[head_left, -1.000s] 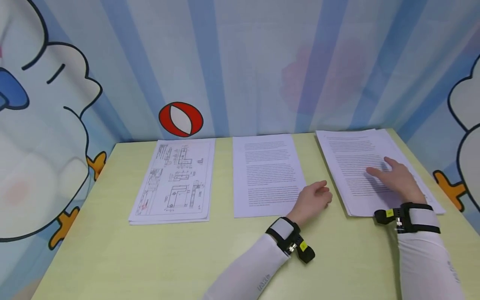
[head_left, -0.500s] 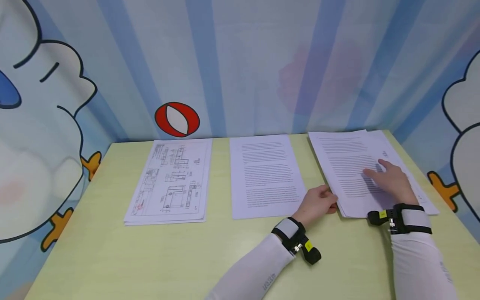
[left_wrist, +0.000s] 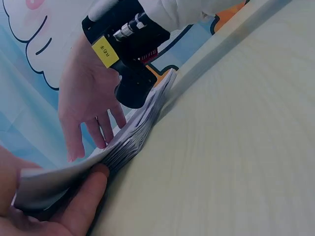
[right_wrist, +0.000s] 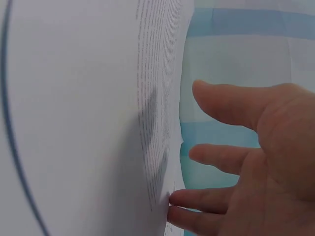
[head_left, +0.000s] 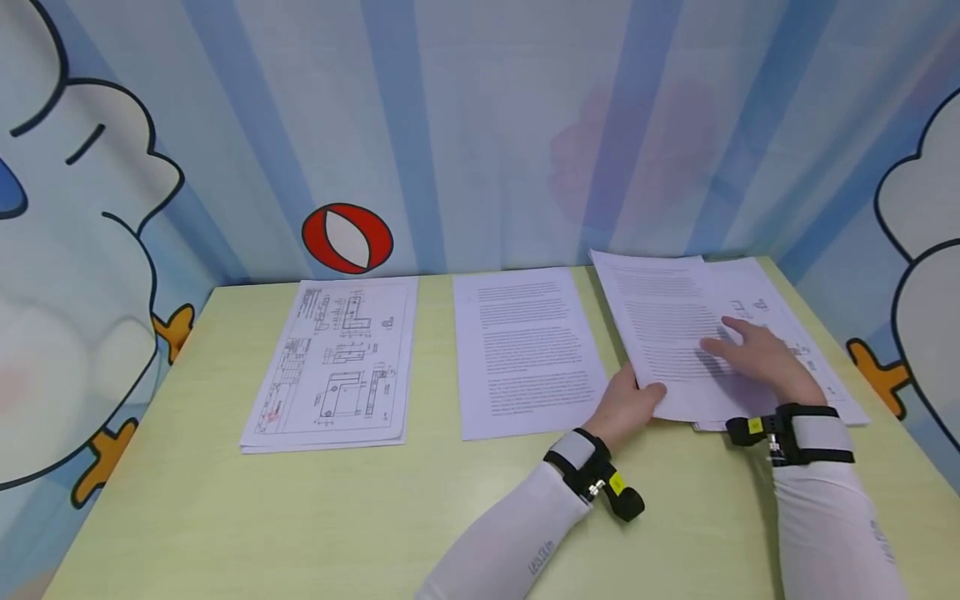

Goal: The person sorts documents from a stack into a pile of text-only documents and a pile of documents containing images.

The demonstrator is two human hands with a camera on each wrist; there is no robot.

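Note:
At the right stands a paper stack, its upper printed text pages [head_left: 652, 308] shifted left over a drawing sheet [head_left: 742, 283]. My left hand [head_left: 622, 408] pinches the lower left edge of the text pages, thumb on top and fingers beneath. In the left wrist view the held paper [left_wrist: 54, 182] bends up from the layered stack [left_wrist: 135, 135]. My right hand [head_left: 765, 358] is over the same pages with its fingers spread and relaxed. The right wrist view shows fingertips [right_wrist: 179, 197] of that hand at the paper, while the thumb stands apart from it.
A single-looking text page [head_left: 525, 358] lies mid-table, left of my left hand. Farther left is a pile of technical drawings [head_left: 337, 367]. A striped curtain [head_left: 480, 133] rises behind the pale yellow table [head_left: 300, 525].
My left hand has come to the stack's left edge and taken hold of the text pages. They have slid left, uncovering more of the drawing below. The right hand has moved slightly left.

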